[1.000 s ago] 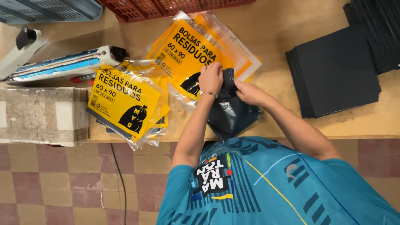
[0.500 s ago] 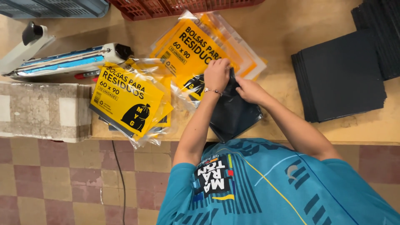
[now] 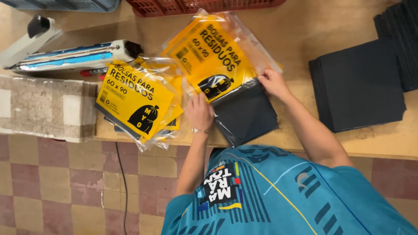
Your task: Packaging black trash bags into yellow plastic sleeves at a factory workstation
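While the folded black bags (image 3: 246, 115) sit only part-way into the clear sleeve with the yellow label (image 3: 213, 56), the packing looks about half done, the mouth unsealed. The left hand (image 3: 199, 112) pinches the sleeve's edge at seven o'clock, and the right hand (image 3: 272, 82) grips the edge at three. Finished yellow packs (image 3: 137, 98) lie at nine o'clock, black stacks (image 3: 361, 82) at three, a sealer (image 3: 74, 54) at ten.

Yellow packet (image 3: 209, 56), black folded bags (image 3: 246, 115)
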